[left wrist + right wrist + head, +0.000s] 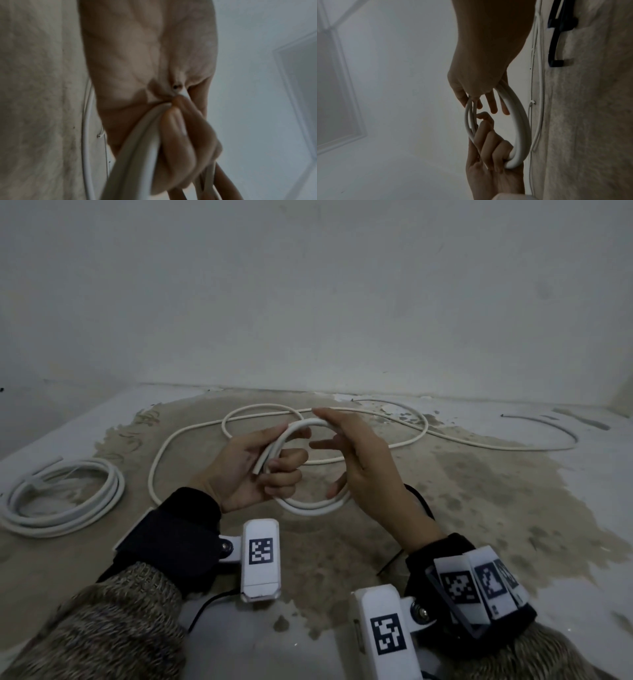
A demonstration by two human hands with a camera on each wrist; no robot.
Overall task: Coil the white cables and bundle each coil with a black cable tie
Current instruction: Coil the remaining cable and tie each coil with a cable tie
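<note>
A small coil of white cable is held up above the table between both hands. My left hand grips one side of the coil, its fingers curled round the strands beside a cut cable end. My right hand sits inside the loop with straight, spread fingers, the index lying over the top arc. In the right wrist view the coil runs round the right hand down to the left hand. The rest of this cable trails loose on the table. Black cable ties lie on the table.
A wound white coil lies at the table's left edge. Another length of cable curves at the far right. A thin black tie lies near my right wrist. The wall rises behind the stained tabletop.
</note>
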